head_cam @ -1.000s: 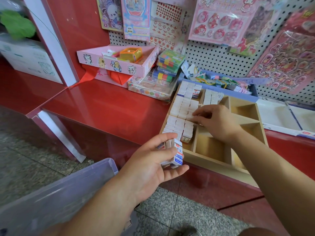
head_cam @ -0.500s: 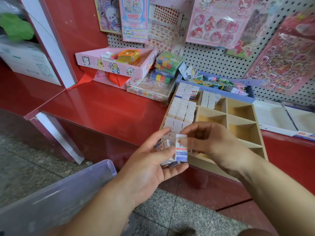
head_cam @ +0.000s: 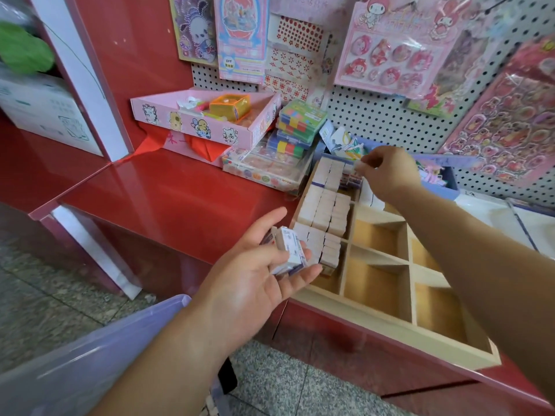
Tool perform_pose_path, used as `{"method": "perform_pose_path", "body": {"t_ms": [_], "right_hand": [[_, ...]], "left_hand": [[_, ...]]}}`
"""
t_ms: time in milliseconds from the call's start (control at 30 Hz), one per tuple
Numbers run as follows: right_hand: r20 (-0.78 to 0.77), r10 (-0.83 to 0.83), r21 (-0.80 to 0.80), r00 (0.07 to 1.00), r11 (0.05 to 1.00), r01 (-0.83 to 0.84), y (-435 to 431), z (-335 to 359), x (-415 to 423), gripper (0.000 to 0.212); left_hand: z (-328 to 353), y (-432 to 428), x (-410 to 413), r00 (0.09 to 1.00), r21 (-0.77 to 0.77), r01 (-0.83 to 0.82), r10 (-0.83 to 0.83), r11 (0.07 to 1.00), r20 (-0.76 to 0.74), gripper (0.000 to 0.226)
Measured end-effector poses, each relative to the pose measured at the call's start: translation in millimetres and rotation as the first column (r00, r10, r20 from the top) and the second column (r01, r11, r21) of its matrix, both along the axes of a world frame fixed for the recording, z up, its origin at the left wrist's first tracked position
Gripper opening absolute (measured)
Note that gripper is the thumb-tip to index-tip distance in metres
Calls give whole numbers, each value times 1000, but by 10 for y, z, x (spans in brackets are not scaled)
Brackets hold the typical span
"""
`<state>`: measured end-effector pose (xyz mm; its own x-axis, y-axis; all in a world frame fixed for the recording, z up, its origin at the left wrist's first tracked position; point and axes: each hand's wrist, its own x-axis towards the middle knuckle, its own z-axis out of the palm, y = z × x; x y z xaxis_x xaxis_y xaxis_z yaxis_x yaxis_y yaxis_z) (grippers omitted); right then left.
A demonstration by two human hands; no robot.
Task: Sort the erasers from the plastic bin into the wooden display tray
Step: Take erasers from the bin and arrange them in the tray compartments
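The wooden display tray (head_cam: 390, 325) lies on the red counter, divided into compartments. Its left column holds rows of white erasers (head_cam: 326, 211) standing on edge. My left hand (head_cam: 255, 283) is palm up in front of the tray and cradles a few wrapped erasers (head_cam: 289, 250) with its fingers curled under them. My right hand (head_cam: 387, 172) reaches over the tray's far end and pinches one small eraser (head_cam: 359, 166) above the back compartment. The clear plastic bin (head_cam: 75, 361) sits low at the bottom left, partly under my left forearm.
A pink cardboard box (head_cam: 192, 124) and stacked colourful cases (head_cam: 300, 124) stand at the counter's back. A blue box (head_cam: 441, 187) of small items sits behind the tray. Sticker sheets hang on the pegboard (head_cam: 375, 115). Speckled floor lies below.
My right hand took one eraser from the stack in my left hand and carried it up and away to the tray's far end. My left hand stayed in place.
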<state>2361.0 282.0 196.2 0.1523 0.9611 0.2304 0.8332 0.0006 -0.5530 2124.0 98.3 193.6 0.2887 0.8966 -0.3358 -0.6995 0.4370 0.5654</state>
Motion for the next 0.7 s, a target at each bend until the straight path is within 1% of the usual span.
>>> {"method": "perform_pose_path", "body": {"t_ms": [67,167,267,367,433,600,700], "right_hand": [[36,-6,-17,999,1000,7,115,-1,-22,17],[29,9,-74,1000,997,-7,244,-24,-30,22],[104,12,-89,995,996,-3,308,-92,-22,18],[178,14,-68,984,998,-2,329,-126,-12,14],[265,26,-73,964,997,-7,345,-148,2,13],[414,39,-58,909,998,-16,381,-204,-10,13],[461,52,-74,886,997,-20,393,-200,-2,13]], "left_hand": [[2,29,17,1000,10,-13,13,1000,-7,68],[9,88,43,1000,18,-15,15,1000,3,75],[-24,144,57,1000,26,-12,12,1000,-9,77],[-46,177,77,999,33,-15,16,999,-32,78],[-58,190,89,999,27,-12,13,1000,-38,78],[-63,174,95,999,60,-10,13,998,-40,73],[-56,162,117,998,62,-19,22,998,-53,72]]}}
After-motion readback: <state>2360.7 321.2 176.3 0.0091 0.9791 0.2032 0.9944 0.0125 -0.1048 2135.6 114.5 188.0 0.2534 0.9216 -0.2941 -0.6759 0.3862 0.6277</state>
